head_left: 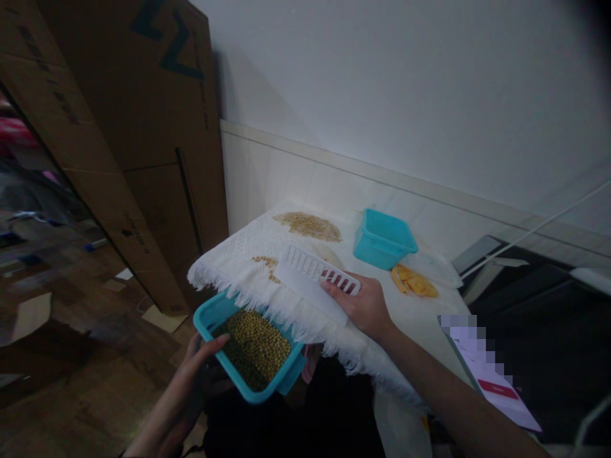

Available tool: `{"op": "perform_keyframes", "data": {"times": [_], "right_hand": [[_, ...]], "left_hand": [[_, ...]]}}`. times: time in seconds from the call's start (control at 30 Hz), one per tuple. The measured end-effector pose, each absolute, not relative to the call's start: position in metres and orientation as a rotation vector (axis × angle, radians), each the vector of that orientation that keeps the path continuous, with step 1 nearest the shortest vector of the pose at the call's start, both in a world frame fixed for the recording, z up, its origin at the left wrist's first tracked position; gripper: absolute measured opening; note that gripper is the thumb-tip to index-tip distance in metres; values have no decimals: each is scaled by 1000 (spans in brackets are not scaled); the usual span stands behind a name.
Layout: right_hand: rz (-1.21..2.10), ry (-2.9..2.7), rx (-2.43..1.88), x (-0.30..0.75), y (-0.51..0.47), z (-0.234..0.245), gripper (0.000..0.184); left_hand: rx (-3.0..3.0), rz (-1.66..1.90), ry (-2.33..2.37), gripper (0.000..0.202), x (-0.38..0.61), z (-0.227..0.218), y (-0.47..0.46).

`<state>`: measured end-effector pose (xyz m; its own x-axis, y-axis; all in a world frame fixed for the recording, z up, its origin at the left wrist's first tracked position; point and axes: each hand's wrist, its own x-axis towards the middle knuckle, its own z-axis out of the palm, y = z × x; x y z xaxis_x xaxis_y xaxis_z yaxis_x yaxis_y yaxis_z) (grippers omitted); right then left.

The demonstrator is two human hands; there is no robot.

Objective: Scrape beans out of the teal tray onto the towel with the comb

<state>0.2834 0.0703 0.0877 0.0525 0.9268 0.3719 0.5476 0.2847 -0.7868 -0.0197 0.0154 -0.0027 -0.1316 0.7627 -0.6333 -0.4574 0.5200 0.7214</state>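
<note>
- Tablecloth (229, 264) of white patterned fabric covers the table; in the head view its fringed front edge hangs over the far side of a turquoise, rectangular plastic tub (252, 395).
- Behind the table runs a pale wall (405, 76), close to its back edge; left of the table are a tall brown cardboard carton (157, 108) and stretches of brown wood-patterned floor (119, 362).
- Open room between the table's main pile and its front edge is partly taken up by one white, flat plastic piece with a slotted strip (305, 286).
- Tubs number two: the one below the table's front edge, tilted and loaded with yellowish-green round beans (258, 337), and another turquoise plastic tub (377, 251) towards the table's back right.
- On the table lie one broad pile of pale tan beans (310, 226) and one small scatter of yellowish beans (270, 261), too many to count, plus one crumpled yellow bundle (413, 282).
- Right hand (367, 308), above the table's front part, pinches the slotted strip's near end, thumb on top.
- Left hand (195, 366), below the table's left front, grips the loaded tub's rim, thumb inside; its other fingers are mostly hidden.
</note>
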Motion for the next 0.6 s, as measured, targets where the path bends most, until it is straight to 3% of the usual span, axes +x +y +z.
{"op": "perform_keyframes", "data": {"times": [0.6], "right_hand": [[555,-1644,-1361,282,58,93,36]], "left_hand": [[319,1094,1334,88,-22,-11,16]]}}
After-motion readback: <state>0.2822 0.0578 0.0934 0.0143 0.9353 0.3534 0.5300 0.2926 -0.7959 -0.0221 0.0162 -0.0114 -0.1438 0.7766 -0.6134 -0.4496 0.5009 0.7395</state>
